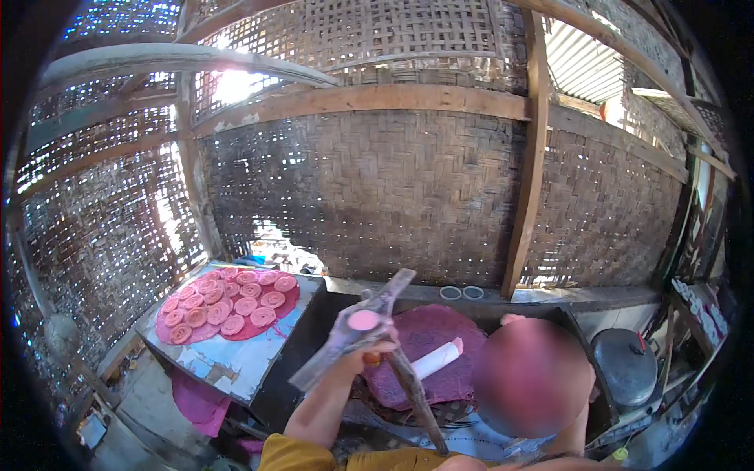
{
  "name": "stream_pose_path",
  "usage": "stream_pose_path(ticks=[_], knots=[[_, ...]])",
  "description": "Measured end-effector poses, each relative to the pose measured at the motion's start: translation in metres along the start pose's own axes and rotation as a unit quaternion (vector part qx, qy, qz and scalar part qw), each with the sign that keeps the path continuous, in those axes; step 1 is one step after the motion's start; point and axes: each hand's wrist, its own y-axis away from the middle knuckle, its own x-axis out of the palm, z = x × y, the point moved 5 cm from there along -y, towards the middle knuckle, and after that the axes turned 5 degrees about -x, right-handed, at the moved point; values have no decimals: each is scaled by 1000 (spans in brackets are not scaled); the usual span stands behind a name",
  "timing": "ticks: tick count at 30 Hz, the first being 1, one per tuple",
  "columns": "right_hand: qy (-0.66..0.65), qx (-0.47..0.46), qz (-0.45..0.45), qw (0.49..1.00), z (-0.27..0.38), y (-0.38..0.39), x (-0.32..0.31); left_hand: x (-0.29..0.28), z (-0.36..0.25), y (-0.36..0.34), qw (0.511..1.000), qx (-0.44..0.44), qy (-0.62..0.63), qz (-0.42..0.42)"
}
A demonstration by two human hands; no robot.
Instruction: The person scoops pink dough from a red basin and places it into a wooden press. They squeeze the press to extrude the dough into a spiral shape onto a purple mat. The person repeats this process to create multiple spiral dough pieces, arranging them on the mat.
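Observation:
In my left hand (378,351) is a wooden press (345,345) made of crossed bars, with pink dough (364,320) filling its round cup. My fingers close around it below the cup, and a dark wooden handle (414,396) slants down toward my lap. A round purple mat (424,318) lies behind and to the right of the press. On it rests a white tube (436,359) with pink dough showing at its far end. My right hand (587,385) is at the right, mostly covered by a blurred pinkish patch; its fingers and anything in them cannot be made out.
At left, a worn table (236,363) carries a pink tray (284,312) of several coiled pink dough spirals. Two white rings (462,293) lie on the back ledge. A lidded metal pot (624,365) stands at right. Woven bamboo walls (393,184) enclose the workspace.

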Motion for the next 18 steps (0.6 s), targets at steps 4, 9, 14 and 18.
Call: stream_pose_path(ticks=[4, 9, 14, 18], knots=[[208, -11, 74, 975, -65, 9, 20, 22, -10, -1, 982, 54, 174, 48], [-702, 49, 292, 648, 76, 42, 76, 65, -9, -16, 941, 126, 299, 91], [-832, 237, 461, 198, 149, 80, 88, 89, -18, -10, 976, 138, 142, 90], [-844, 139, 352, 380, 132, 55, 85, 50, 1, 5, 999, -6, -30, 12]])
